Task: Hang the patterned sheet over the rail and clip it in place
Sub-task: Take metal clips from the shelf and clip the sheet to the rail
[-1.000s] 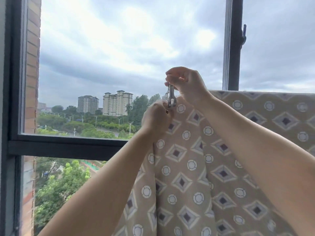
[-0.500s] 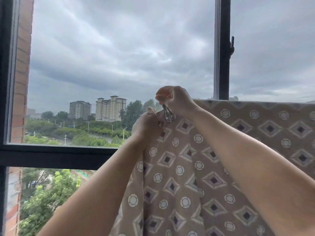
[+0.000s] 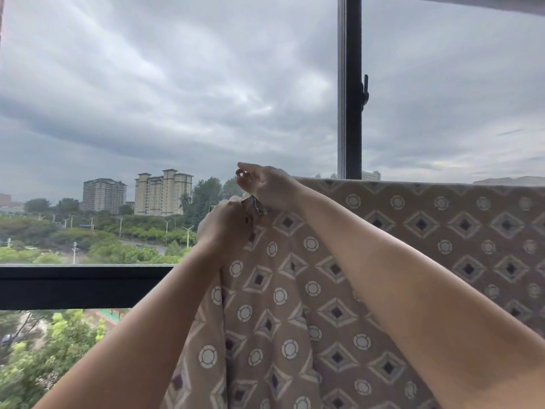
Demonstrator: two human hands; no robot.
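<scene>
Hanging over the rail, the patterned sheet (image 3: 368, 261) is bunched at its top left corner in the closed left hand (image 3: 225, 228); a metal clip (image 3: 256, 204) is pinched by the right hand (image 3: 269, 187).

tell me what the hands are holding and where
Right hand pinches the metal clip by its upper end; left hand grips the patterned sheet at its top corner.
</scene>
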